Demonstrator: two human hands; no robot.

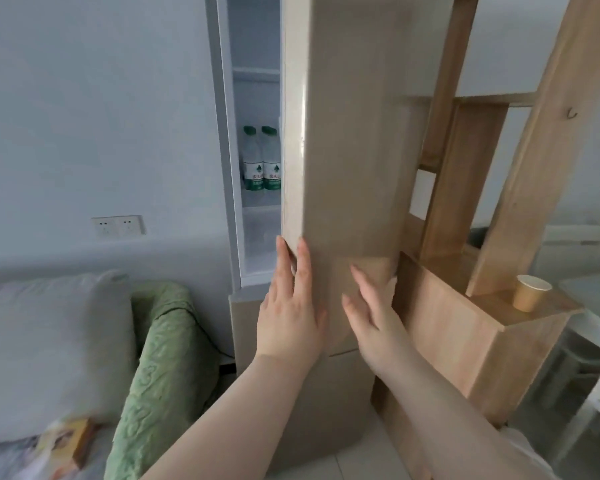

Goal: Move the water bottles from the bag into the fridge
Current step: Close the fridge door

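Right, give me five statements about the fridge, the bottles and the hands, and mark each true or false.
1. Two clear plastic water bottles with green caps stand upright side by side on a shelf in the fridge. True.
2. The beige fridge door is fully shut. False: it stands ajar, and the white interior shows through the gap.
3. The left hand holds a bottle. False: it is open, fingers at the door's lower edge.
4. The right hand lies open against the door front. True.
5. A tan paper cup stands inside the fridge. False: it stands on the wooden ledge to the right of the fridge.
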